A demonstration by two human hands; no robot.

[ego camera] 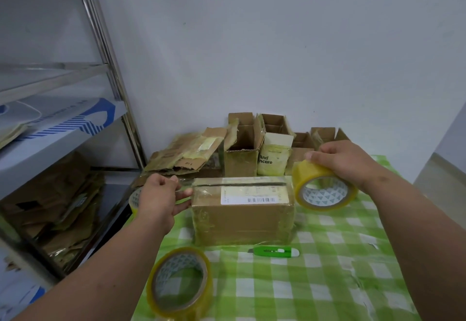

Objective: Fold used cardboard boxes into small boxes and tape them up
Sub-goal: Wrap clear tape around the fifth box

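Stretching tape across the closed box (242,209) on the checked cloth (327,283), we are pinching its free end in our left hand (161,194) and gripping the roll (324,187) with our right hand (345,160); next, probably pressing it down over the seam.

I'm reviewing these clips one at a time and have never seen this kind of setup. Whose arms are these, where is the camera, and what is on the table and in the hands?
There is no machine here. A person wears a wide-angle camera on the head, looking forward and down, so both arms reach in from the bottom. On the green checked tablecloth stands a closed cardboard box with a white barcode label. The right hand grips a yellowish tape roll at the box's right end. The left hand pinches the clear tape end at the left end, so a strip runs along the box top. A spare tape roll and a green box cutter lie nearer the camera. Open boxes and flattened cardboard sit against the wall.
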